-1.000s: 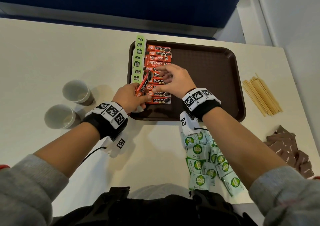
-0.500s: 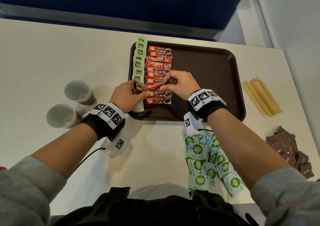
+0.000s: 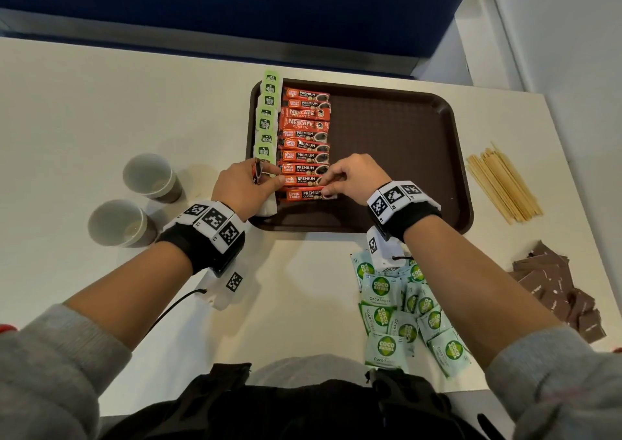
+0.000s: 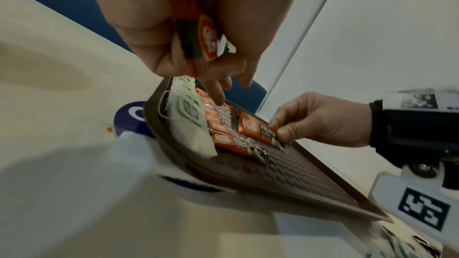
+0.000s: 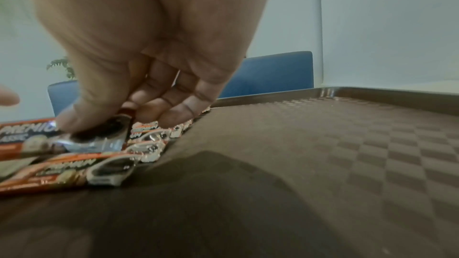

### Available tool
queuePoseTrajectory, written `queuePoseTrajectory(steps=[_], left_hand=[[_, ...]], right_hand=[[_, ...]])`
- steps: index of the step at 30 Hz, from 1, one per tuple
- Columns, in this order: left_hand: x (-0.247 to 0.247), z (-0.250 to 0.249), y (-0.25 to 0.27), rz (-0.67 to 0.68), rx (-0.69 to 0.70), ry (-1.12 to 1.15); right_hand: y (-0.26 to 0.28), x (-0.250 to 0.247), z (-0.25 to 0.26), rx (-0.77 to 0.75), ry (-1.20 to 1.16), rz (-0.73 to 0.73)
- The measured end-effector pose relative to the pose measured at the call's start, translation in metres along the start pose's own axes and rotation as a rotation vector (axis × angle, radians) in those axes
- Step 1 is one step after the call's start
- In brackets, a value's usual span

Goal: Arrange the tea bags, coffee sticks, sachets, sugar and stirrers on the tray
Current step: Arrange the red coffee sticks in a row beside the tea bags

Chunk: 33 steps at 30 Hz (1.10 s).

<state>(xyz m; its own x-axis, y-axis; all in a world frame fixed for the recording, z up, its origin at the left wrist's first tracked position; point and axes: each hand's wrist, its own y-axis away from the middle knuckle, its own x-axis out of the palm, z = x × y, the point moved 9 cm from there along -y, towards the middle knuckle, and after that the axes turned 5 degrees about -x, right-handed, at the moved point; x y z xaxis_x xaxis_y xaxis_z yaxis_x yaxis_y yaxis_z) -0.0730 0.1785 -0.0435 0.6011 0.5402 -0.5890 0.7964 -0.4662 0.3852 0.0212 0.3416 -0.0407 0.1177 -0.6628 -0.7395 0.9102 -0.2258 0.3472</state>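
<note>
A brown tray (image 3: 404, 156) holds a column of green-tagged tea bags (image 3: 267, 119) along its left edge and, beside it, a column of red coffee sticks (image 3: 306, 126). My right hand (image 3: 328, 183) pinches the right end of one coffee stick (image 3: 304, 180), which lies second from the near end of the column; the pinch also shows in the right wrist view on the stick's end (image 5: 99, 134). My left hand (image 3: 269, 178) grips a few spare coffee sticks (image 4: 198, 46) in its palm, and one finger reaches to the placed stick's left end.
Two paper cups (image 3: 151, 177) (image 3: 119, 222) stand left of the tray. Wooden stirrers (image 3: 505, 183) lie to its right, brown sugar sachets (image 3: 558, 291) at the near right, and green sachets (image 3: 404, 308) under my right forearm. The tray's right half is bare.
A coffee stick that stood upright in my left hand went to my right hand. It now lies flat in the column, and both hands have moved down to the near end.
</note>
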Motion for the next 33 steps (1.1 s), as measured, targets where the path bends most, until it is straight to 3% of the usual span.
queuePoseTrajectory(steps=[6,15,21,33], left_hand=[[-0.005,-0.001,-0.003,-0.019,-0.001,-0.019],[-0.002,0.000,-0.001,-0.010,0.007,-0.003],[-0.002,0.000,-0.001,-0.010,0.008,-0.008],[-0.003,0.000,-0.003,0.000,0.008,-0.017]], right_hand=[[-0.001,0.022,-0.005,0.026,0.102,0.082],[-0.001,0.016,-0.002,0.000,0.134,-0.038],[-0.004,0.029,0.014,-0.073,0.180,0.036],[-0.005,0.031,0.013,-0.051,0.162,0.035]])
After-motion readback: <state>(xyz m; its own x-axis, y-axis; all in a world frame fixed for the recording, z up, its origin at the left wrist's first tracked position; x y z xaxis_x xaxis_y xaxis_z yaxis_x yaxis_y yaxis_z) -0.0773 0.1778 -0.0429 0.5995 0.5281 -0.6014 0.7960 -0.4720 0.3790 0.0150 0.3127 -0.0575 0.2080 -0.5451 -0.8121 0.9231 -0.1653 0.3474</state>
